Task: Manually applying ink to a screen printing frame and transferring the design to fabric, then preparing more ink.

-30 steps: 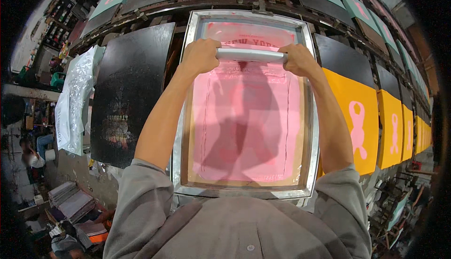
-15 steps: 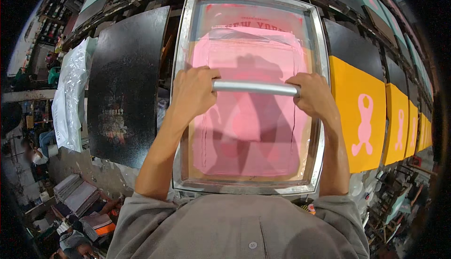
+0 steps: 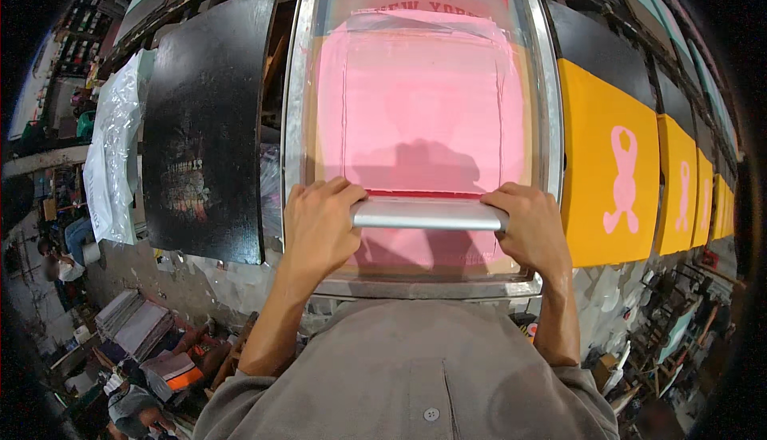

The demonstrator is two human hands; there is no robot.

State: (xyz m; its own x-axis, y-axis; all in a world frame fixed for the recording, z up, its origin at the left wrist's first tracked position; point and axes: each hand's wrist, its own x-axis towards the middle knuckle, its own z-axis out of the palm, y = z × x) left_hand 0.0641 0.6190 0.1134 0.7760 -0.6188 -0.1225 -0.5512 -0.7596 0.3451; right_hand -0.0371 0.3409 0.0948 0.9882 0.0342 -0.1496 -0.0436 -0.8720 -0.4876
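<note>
My left hand (image 3: 321, 224) and my right hand (image 3: 529, 228) are closed on the two ends of a silver squeegee (image 3: 425, 213). It lies across the lower part of a metal-framed printing screen (image 3: 548, 97). The mesh is coated in pink ink (image 3: 415, 81), with a thin red line along the blade's far side. Reddish reversed lettering shows at the screen's far end. My shadow falls on the ink above the squeegee.
Black boards (image 3: 200, 120) and a plastic-wrapped pale stack (image 3: 116, 152) are left. Yellow panels with pink figures (image 3: 607, 105) line the right. Teal panels (image 3: 651, 5) are at the back. People (image 3: 64, 248) sit lower left, near stacked sheets (image 3: 132, 324).
Both my hands have pulled the squeegee down the screen toward my body. More evenly pink ink now shows above it. The surroundings have shifted upward in the view.
</note>
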